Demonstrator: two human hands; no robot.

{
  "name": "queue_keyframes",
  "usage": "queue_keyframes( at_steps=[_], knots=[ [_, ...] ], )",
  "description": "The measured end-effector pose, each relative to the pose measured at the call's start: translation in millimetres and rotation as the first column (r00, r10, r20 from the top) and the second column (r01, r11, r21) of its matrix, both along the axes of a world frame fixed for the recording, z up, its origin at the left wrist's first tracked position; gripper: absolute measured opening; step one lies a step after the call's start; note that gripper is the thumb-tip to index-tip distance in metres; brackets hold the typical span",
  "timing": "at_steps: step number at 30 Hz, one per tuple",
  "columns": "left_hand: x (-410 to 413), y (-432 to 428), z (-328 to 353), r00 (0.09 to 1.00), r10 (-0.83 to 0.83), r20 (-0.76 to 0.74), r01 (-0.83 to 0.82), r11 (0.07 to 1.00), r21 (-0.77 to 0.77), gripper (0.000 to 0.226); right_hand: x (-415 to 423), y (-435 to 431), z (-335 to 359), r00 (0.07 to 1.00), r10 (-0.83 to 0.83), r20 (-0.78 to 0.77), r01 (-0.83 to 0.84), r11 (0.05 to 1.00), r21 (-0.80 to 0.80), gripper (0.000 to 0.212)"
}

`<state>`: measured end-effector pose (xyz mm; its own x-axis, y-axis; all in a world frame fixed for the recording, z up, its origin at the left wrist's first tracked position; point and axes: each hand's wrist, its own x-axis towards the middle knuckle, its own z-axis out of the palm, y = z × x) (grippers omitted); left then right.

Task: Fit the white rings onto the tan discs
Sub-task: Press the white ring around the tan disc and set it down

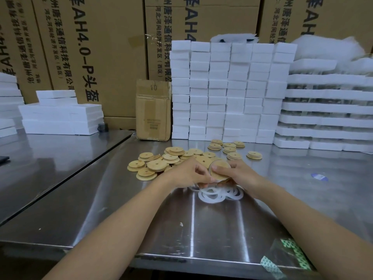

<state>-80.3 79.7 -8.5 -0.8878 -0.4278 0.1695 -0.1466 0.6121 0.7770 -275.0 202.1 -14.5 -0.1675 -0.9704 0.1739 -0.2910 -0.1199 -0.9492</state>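
Observation:
Both hands hold one tan disc (220, 171) tilted up above the steel table. My left hand (187, 174) pinches its left rim, where a thin white ring shows along the edge. My right hand (239, 174) grips the disc from the right, thumb across its face. Directly below the hands lies a heap of loose white rings (214, 194). A pile of tan discs (161, 161) with centre holes spreads to the left and behind. Several more discs (232, 149) lie farther back on the right.
The steel table (181, 229) has a seam to a second table on the left. Stacked white foam blocks (228, 91) and foam trays (327, 110) wall the back, beside a small carton (153, 112). A green-patterned plastic bag (290, 257) lies at the near right edge.

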Motion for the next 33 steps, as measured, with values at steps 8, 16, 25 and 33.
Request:
queue_keyframes(
  at_steps=[8, 16, 25, 33],
  knots=[
    [-8, 6, 4, 0.974, 0.168, -0.155, -0.146, 0.979, 0.142, 0.016, -1, 2, 9, 0.999, -0.032, -0.002, 0.031, 0.991, -0.131, 0.021],
    [-5, 1, 1, 0.988, 0.110, -0.107, -0.101, 0.991, 0.083, 0.016, 2, 1, 10, 0.995, -0.093, 0.036, 0.098, 0.985, -0.140, 0.020],
    [-5, 2, 5, 0.983, 0.082, -0.164, -0.063, 0.991, 0.117, 0.015, 1, 4, 19, 0.993, -0.074, 0.094, 0.083, 0.992, -0.094, 0.042],
    [-6, 4, 8, 0.941, 0.171, -0.292, -0.095, 0.962, 0.256, 0.008, 6, 9, 21, 0.995, -0.091, 0.046, 0.093, 0.994, -0.062, 0.026]
  ],
)
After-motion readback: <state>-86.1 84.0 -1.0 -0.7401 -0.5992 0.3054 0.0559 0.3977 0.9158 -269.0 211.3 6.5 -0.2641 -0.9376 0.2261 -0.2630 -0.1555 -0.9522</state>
